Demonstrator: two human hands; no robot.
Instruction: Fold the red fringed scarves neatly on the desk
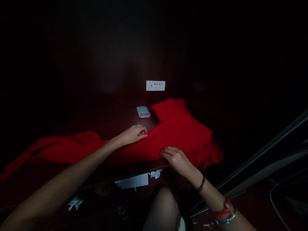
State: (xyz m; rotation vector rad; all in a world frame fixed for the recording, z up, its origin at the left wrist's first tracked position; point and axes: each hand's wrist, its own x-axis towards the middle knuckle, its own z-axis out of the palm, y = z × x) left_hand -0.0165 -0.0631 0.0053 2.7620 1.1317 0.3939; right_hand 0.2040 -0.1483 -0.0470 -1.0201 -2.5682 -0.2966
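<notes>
Spanning the dark worktop point(117, 122), a red scarf point(144, 149) lies bunched leftward — an uneven pull could skew its flatter right end. The left hand point(133, 134) and right hand point(176, 158), fingers bent, are at opposite edges; whether either grips, I can't tell. One careless knuckle might knock the nearby phone point(143, 112).

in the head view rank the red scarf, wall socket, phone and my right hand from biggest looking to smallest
1. Red scarf
2. Right hand
3. Wall socket and phone: too alike to rank surely
</notes>
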